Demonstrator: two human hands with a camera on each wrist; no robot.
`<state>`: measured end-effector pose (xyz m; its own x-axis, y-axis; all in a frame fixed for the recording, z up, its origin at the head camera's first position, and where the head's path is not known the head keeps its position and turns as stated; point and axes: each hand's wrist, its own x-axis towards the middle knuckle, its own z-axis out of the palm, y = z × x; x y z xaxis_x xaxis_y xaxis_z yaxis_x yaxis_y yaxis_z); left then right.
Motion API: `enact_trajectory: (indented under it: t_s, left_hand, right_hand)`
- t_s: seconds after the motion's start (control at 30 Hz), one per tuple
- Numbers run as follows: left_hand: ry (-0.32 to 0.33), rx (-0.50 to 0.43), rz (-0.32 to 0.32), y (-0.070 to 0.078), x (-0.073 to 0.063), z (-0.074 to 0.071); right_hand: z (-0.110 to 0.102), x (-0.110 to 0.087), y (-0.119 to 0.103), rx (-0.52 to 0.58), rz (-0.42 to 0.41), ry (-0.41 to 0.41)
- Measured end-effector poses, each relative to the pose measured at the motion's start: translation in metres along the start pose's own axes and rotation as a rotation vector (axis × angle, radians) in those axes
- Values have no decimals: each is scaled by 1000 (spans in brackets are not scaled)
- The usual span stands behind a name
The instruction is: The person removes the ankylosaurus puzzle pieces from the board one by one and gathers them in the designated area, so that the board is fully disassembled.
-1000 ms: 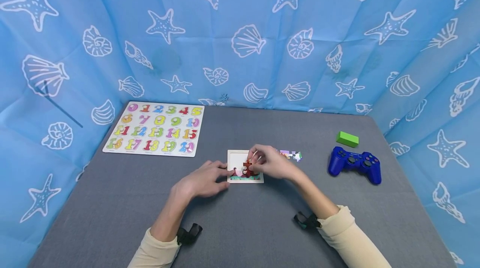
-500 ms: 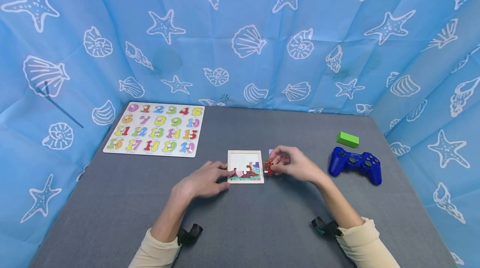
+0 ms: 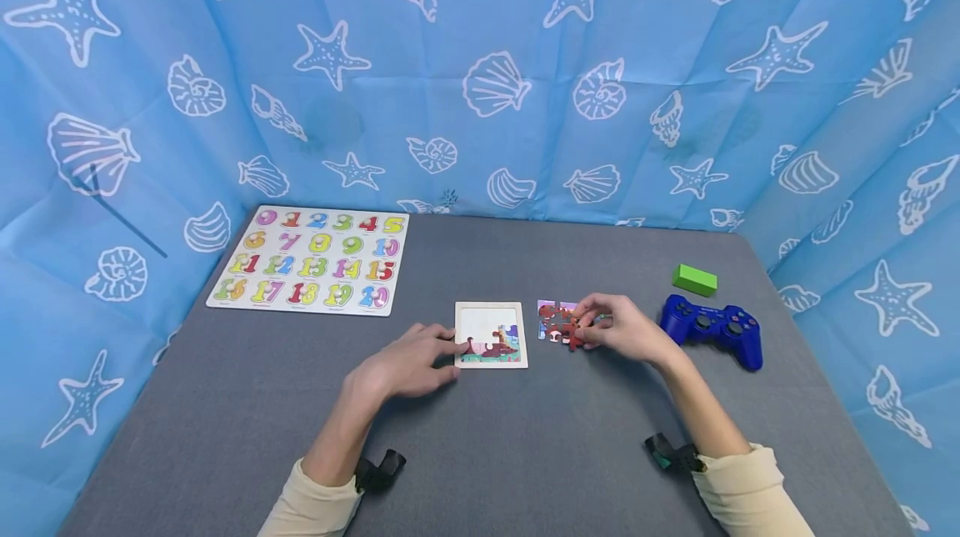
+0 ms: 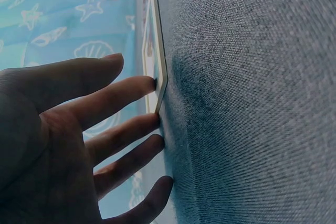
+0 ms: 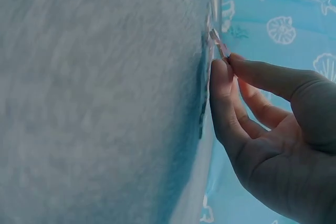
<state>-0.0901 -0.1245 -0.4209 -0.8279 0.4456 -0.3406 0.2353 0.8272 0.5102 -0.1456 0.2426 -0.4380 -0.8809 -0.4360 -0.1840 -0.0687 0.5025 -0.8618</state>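
Observation:
A small framed jigsaw board [image 3: 489, 304] lies mid-table, its lower part and right side filled with pieces and the rest pale. My left hand [image 3: 411, 360] rests at the board's left edge, fingers extended, the index fingertip on the frame in the left wrist view. To the board's right lie several loose jigsaw pieces [image 3: 549, 313], red and purple. Over these, my right hand [image 3: 624, 328] pinches a reddish-brown jigsaw piece [image 5: 220, 44] between thumb and index finger, tilted in the right wrist view. The hand hides part of the loose pieces.
A white number puzzle board [image 3: 307, 260] lies at the back left. Toward the right sit a green block [image 3: 695, 279] and a blue game controller [image 3: 709, 330], the latter close beyond my right hand. A blue shell-patterned curtain [image 3: 450, 103] surrounds the table's back and sides.
My right hand has moved right, from over the framed board to above the loose pieces, carrying the reddish-brown jigsaw piece. The left hand has stayed at the board's edge.

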Motion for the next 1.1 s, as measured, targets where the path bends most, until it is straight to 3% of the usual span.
enact_trajectory:
  t_s: [0.5, 0.73, 1.1]
  left_hand:
    - [4, 0, -8, 1, 0, 0]
    - [7, -1, -2, 0, 0, 1]
    - [11, -4, 11, -2, 1, 1]
  right_hand:
    - [3, 8, 2, -105, 16, 52]
    - [5, 9, 0, -212, 30, 94]
    - [11, 11, -2, -208, 9, 125]
